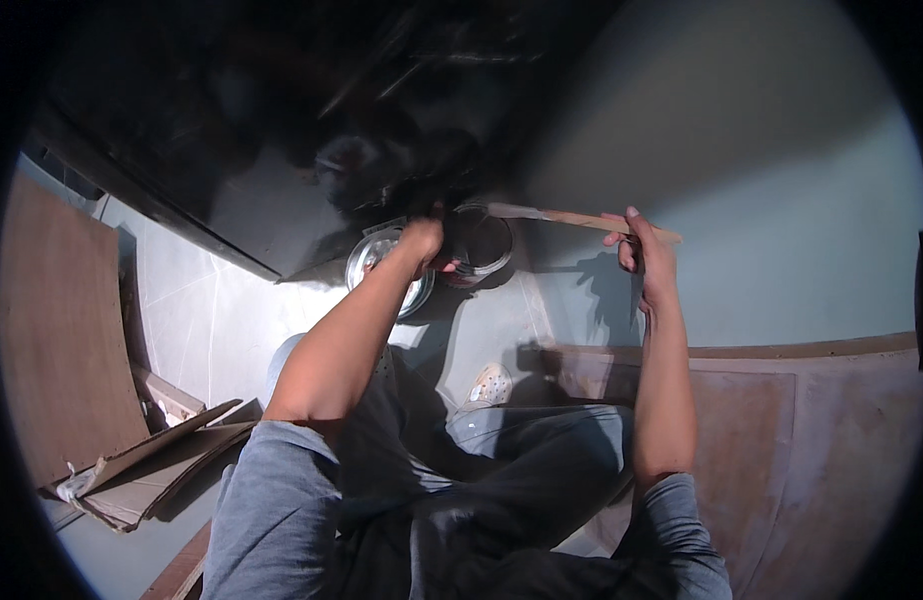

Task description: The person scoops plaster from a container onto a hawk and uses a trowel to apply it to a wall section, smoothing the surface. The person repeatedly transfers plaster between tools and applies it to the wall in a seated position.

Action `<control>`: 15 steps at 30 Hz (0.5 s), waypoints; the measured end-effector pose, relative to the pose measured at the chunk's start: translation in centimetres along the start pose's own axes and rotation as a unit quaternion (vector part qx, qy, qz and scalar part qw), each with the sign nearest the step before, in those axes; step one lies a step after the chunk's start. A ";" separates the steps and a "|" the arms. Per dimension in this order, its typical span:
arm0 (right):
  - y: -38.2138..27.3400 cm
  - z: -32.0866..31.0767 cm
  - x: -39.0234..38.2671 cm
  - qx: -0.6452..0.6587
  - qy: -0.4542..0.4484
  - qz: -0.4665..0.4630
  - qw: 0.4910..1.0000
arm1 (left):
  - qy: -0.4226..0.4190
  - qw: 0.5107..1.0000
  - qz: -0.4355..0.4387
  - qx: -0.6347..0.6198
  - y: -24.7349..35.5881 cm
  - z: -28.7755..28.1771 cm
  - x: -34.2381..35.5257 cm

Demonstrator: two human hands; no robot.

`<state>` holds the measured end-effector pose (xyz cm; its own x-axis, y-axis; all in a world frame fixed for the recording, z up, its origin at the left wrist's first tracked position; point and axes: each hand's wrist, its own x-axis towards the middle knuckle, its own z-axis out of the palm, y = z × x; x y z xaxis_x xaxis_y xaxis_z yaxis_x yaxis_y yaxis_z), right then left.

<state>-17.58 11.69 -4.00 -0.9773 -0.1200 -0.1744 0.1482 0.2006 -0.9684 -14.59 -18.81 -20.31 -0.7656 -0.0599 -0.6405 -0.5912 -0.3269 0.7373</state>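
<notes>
My right hand [649,255] is closed around a flat wooden stick [592,220], held nearly level, its pale grey, coated-looking end pointing left. That end hangs over the rim of an open round can [492,262], whose inside looks dark. My left hand [422,243] is at the can's left side, fingers curled at its rim; shadow partly hides the grip. Just under and left of that hand lies a shiny round metal container or lid [419,296], partly covered by my wrist.
A glossy black panel [232,200] rises ahead and left. On the right is a pale grey-green surface [782,250], with reddish-brown boards [742,430] nearer me. Flattened cardboard [167,465] and a wooden panel [67,330] stand left on pale tile floor [197,265]. My shoe [492,385] is near the can.
</notes>
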 end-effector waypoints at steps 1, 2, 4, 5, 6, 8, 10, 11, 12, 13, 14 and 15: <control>-0.5 -0.3 -0.7 0.014 0.006 -0.008 1.000 | -0.025 0.999 -0.015 -0.040 0.1 0.4 0.2; -0.8 -0.6 -1.2 0.024 0.004 -0.008 1.000 | -0.050 0.995 -0.031 -0.079 0.1 0.8 0.4; -1.2 -1.0 -2.1 0.045 0.002 -0.007 0.999 | -0.112 0.982 -0.039 -0.147 0.4 1.9 0.1; -1.1 -1.1 -2.4 0.039 -0.001 -0.010 0.999 | -0.143 0.975 -0.048 -0.162 0.9 2.3 -0.1; -0.8 -1.0 -2.6 0.034 -0.004 -0.013 0.999 | -0.174 0.967 -0.057 -0.176 1.5 2.5 -0.4; -0.2 -0.8 -2.8 0.007 -0.013 -0.022 1.000 | -0.192 0.959 -0.057 -0.202 2.3 2.8 -1.2; 0.4 -0.4 -3.1 -0.020 -0.014 -0.041 0.999 | -0.193 0.956 -0.059 -0.212 2.7 2.8 -1.5; 0.7 -0.4 -3.2 -0.033 -0.016 -0.050 0.998 | -0.191 0.955 -0.060 -0.218 2.9 2.8 -1.7; 0.9 -0.9 -3.4 -0.048 -0.034 -0.041 0.997 | -0.189 0.954 -0.057 -0.225 3.0 3.0 -1.9; 1.3 -1.1 -3.9 -0.074 -0.047 -0.062 0.994 | -0.182 0.953 -0.053 -0.237 3.0 3.0 -1.9; 1.7 -1.2 -4.5 -0.101 -0.059 -0.084 0.990 | -0.176 0.951 -0.049 -0.249 3.0 3.0 -2.0; 2.0 -1.2 -5.0 -0.127 -0.072 -0.106 0.984 | -0.169 0.949 -0.045 -0.261 3.0 3.0 -2.0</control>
<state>-12.56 13.91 -4.89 -0.9480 -0.3180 -0.0151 -0.1165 0.3906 -0.9132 -15.61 -16.82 -16.14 -0.8074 0.2679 -0.5257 -0.5200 -0.7441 0.4194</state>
